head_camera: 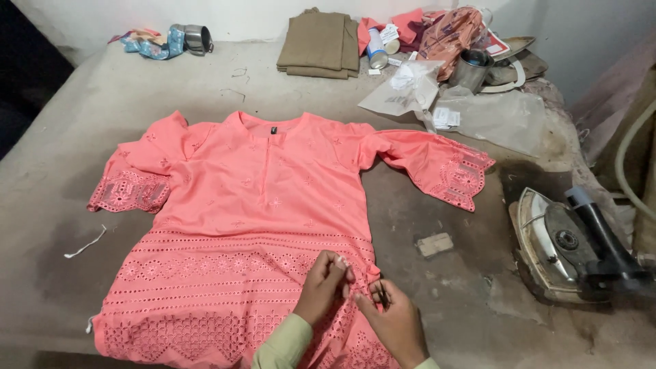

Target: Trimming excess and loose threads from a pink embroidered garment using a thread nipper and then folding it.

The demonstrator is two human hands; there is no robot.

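Your left hand (322, 285) and right hand (389, 318) both pinch the right side seam of the pink tunic (260, 225), right hand also gripping a small dark tool. The tunic lies flat, neck toward the desk's (82, 123) far edge, hem nearest you.

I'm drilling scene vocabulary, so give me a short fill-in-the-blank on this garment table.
1. Both hands pinch the side seam of the ____ tunic.
2. The iron lies to the tunic's ____.
3. The folded cloth at the far edge is ____ in colour.

Missing words: pink; right; khaki
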